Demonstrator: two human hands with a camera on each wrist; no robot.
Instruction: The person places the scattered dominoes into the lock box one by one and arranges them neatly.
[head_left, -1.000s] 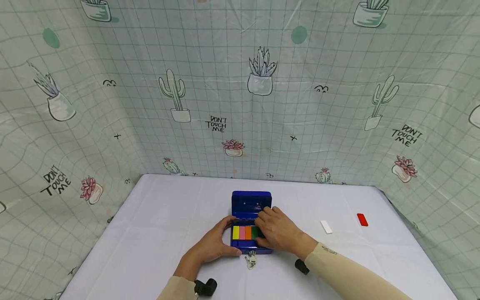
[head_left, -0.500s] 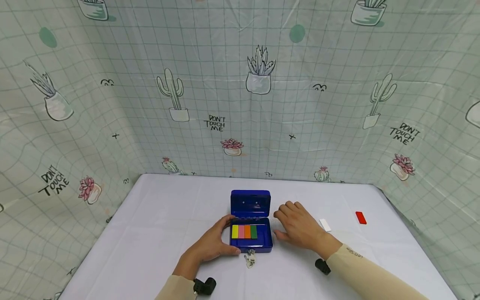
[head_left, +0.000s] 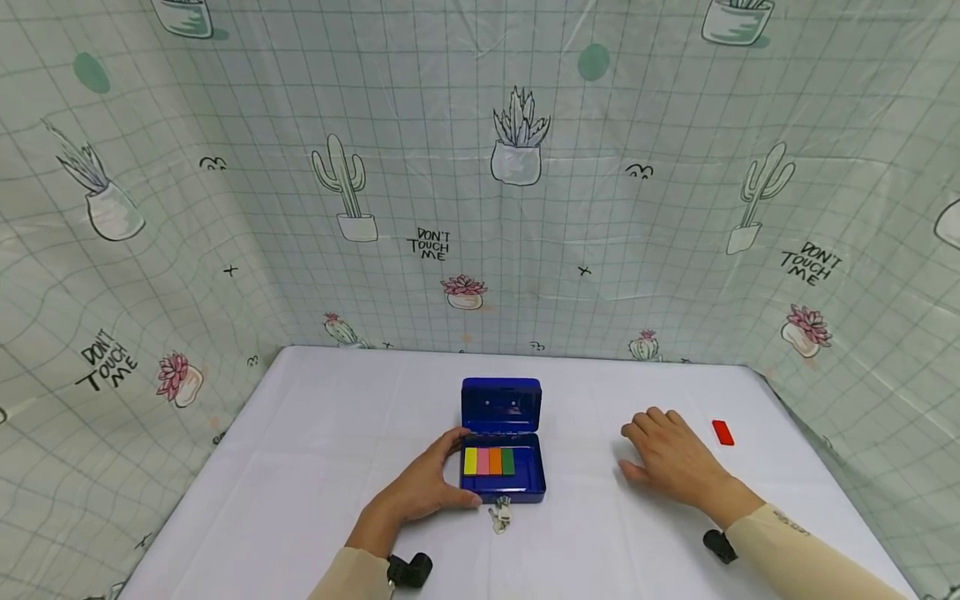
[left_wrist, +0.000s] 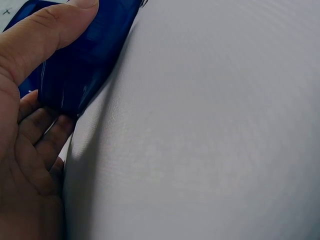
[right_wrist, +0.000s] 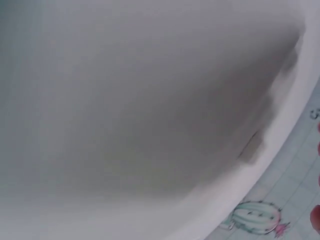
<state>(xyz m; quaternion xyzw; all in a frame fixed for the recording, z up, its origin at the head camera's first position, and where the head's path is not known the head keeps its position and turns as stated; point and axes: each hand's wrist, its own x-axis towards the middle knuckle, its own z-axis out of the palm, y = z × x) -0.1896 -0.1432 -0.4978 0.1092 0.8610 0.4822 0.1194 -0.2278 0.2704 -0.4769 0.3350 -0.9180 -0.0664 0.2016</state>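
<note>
A blue cash box (head_left: 529,486) stands on the white-covered table with its lid (head_left: 501,403) raised. Inside, yellow, pink, orange and green blocks (head_left: 489,461) lie side by side against the left wall. My left hand (head_left: 426,483) holds the box by its left end, thumb at the front corner and fingers at the back. The left wrist view shows the thumb over the blue side (left_wrist: 90,65). My right hand (head_left: 667,458) is over the table to the right, fingers loosely bent, hiding a small white block in the head view. A pale block (right_wrist: 254,149) shows near its fingertips in the right wrist view.
Keys (head_left: 500,515) hang at the front of the box. A red block (head_left: 723,432) lies beyond the right hand. Behind the table hangs a cactus-print cloth (head_left: 480,208). Black wrist cameras sit on both arms.
My right hand has left the inside of the box and moved right, over the spot where the white block lay. The left hand has stayed on the box.
</note>
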